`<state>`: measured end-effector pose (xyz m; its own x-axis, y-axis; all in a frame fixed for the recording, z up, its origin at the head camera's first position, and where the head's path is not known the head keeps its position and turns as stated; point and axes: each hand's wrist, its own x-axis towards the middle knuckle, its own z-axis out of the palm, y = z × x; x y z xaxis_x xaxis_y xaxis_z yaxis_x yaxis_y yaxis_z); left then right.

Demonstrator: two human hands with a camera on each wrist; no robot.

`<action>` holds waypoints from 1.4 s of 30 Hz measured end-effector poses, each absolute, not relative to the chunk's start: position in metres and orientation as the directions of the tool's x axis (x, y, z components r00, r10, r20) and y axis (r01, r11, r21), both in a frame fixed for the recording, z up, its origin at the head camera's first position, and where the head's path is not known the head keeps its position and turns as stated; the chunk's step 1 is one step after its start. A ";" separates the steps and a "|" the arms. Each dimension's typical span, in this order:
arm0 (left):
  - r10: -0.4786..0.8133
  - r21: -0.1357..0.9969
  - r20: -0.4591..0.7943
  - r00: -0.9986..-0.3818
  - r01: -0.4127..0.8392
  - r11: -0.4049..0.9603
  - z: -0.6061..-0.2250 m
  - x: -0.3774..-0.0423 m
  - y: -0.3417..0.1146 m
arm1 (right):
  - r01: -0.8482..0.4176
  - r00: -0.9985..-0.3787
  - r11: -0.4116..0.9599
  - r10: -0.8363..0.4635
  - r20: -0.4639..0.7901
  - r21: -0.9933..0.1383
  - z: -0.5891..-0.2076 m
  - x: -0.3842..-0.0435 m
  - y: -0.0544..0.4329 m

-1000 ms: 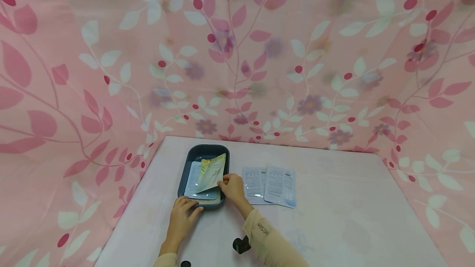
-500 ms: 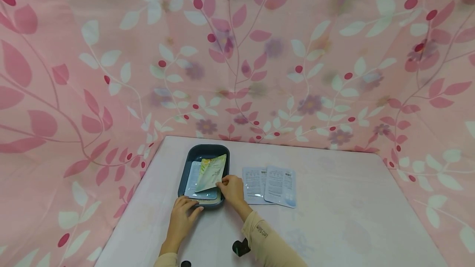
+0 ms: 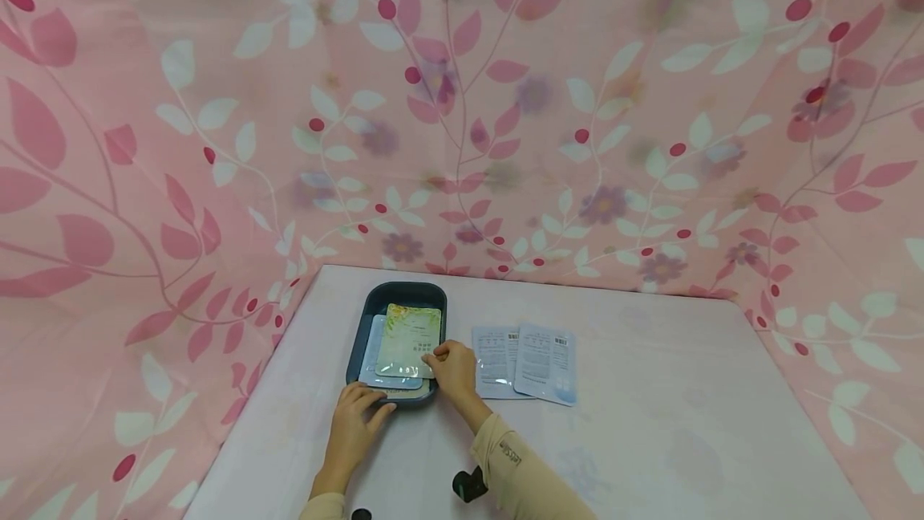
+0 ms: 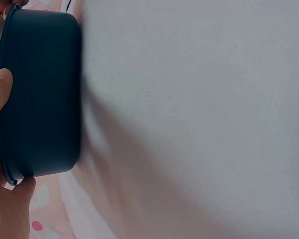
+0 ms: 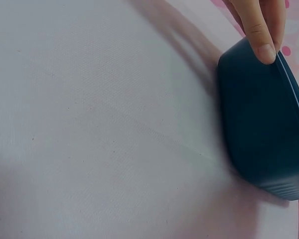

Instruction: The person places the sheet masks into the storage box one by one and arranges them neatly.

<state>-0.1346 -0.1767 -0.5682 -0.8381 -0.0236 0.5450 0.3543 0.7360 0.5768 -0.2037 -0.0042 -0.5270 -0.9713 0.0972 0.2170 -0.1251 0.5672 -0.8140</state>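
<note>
My left hand (image 3: 352,424) grips the near left corner of the dark blue tub (image 3: 395,289), its thumb on the outer wall, as the left wrist view shows. With my right hand (image 3: 455,371) I pinch the lower right part of a green flowered sheet mask packet (image 3: 407,335). That packet lies nearly flat inside the tub, over a light blue packet (image 3: 371,351). Below these, a pale packet (image 3: 400,393) shows only as a strip at the near end. In the right wrist view the left thumb (image 5: 264,52) presses the tub wall.
Two pale blue packets with printed backs, a left one (image 3: 493,363) and an overlapping right one (image 3: 545,363), lie right of the tub on the white-covered table (image 3: 664,408). A pink floral curtain (image 3: 462,103) stands behind and at both sides.
The green packet was tilted up in the tub; it has come down nearly flat, facing upward. My right hand stays at its lower right part, and the left hand keeps its place.
</note>
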 end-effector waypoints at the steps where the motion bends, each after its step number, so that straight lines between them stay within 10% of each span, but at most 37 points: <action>1: -0.028 0.582 0.537 -0.843 0.346 0.736 -0.568 -0.134 -0.177 | -0.132 -0.971 0.552 0.095 0.220 -0.823 -0.527 -0.203 -0.003; 23: -0.037 0.607 0.488 -0.872 0.309 0.732 -0.571 -0.132 -0.176 | -0.272 -0.945 0.393 0.063 0.321 -0.878 -0.525 -0.190 0.067; 42: -0.012 0.569 0.555 -0.832 0.369 0.735 -0.568 -0.135 -0.176 | -0.100 -0.915 0.496 0.295 0.276 -0.862 -0.540 -0.167 0.157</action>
